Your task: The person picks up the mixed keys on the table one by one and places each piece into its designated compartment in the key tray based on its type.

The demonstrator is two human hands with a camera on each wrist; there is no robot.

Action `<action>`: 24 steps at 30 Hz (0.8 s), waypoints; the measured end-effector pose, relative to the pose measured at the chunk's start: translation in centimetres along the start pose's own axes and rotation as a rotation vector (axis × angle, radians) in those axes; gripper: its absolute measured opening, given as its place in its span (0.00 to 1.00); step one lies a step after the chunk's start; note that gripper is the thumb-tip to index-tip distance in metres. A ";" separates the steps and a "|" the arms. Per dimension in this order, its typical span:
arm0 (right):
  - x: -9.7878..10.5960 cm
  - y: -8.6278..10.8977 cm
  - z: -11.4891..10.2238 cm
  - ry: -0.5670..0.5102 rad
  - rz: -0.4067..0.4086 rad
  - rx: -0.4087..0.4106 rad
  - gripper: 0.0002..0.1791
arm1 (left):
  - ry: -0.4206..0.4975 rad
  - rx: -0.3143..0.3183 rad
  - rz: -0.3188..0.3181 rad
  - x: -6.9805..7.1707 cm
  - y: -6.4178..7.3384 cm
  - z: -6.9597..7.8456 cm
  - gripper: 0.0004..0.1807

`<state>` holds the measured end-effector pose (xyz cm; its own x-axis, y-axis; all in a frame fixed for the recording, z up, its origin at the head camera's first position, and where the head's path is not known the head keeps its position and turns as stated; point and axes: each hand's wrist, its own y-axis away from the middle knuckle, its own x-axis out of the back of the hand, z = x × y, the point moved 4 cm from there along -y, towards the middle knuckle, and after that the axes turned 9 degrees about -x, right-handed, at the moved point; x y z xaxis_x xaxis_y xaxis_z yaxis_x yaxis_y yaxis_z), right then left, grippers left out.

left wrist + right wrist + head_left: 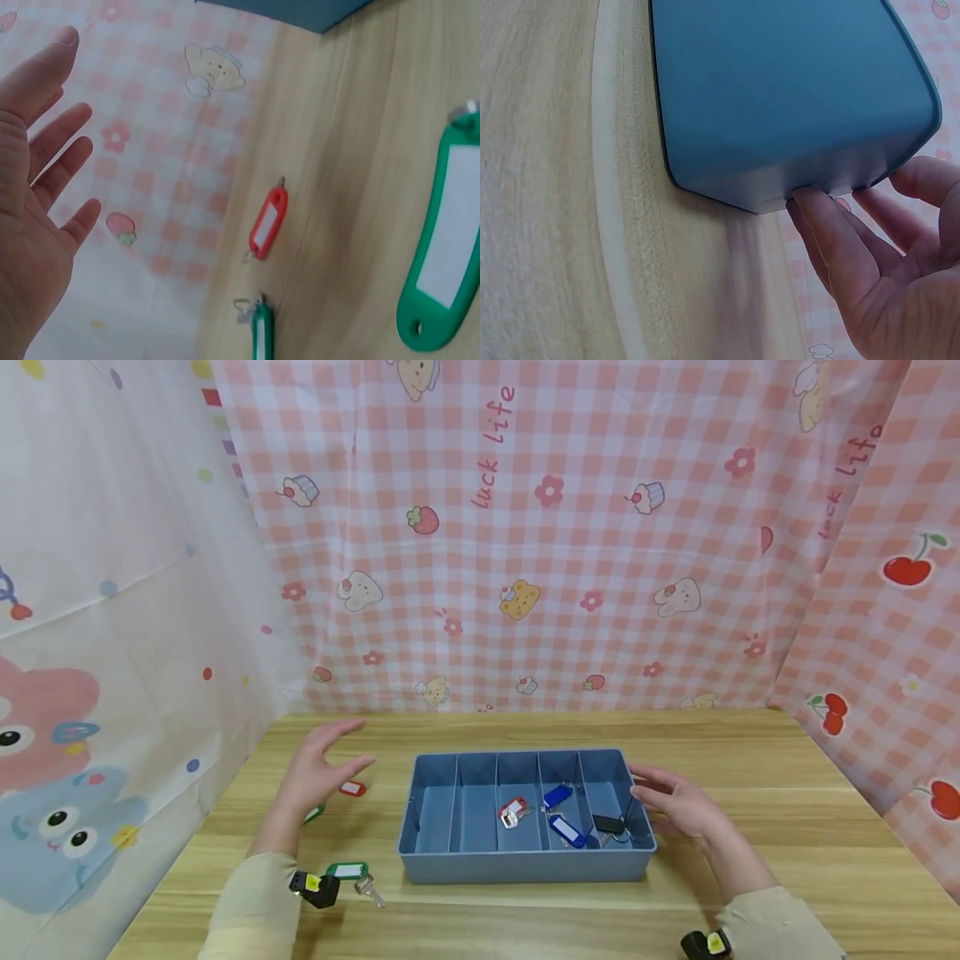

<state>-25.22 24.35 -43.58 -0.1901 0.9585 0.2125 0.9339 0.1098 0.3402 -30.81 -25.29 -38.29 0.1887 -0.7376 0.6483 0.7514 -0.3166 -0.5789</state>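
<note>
Left hand (313, 770) spread (red tag (352, 788) near); right hand (682, 803) touches blue tray (525, 867).

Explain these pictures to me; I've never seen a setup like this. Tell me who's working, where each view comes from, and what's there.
There is no machine here, just a person's bare left hand and right hand. The wide picture comes from a camera worn on the head; the other two come from wrist cameras, each looking at its own hand's work. On the wooden table stands a blue divided tray. Seen from the head, its third compartment from the left holds a red key tag, the fourth two blue key tags, and the fifth a black key tag. Left of the tray lie another red tag and two green tags. The left hand is open and empty; the right hand's fingers touch the tray's right end.
</note>
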 end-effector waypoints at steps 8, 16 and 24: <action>0.0 0.0 0.0 0.006 0.007 -0.008 0.33 | 0.030 0.126 -0.025 0.4 0.9 -1.6 0.34; 0.0 0.0 0.0 0.017 0.018 -0.037 0.33 | 0.065 0.255 -0.070 0.4 1.5 -3.1 0.37; -0.1 0.0 0.0 -0.008 0.003 -0.020 0.32 | 0.061 0.312 -0.105 0.3 2.1 -4.4 0.39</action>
<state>-25.17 24.29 -43.61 -0.1844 0.9610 0.2063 0.9285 0.1014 0.3573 -31.93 -28.82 -41.52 0.0689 -0.7480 0.6602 0.9241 -0.2015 -0.3248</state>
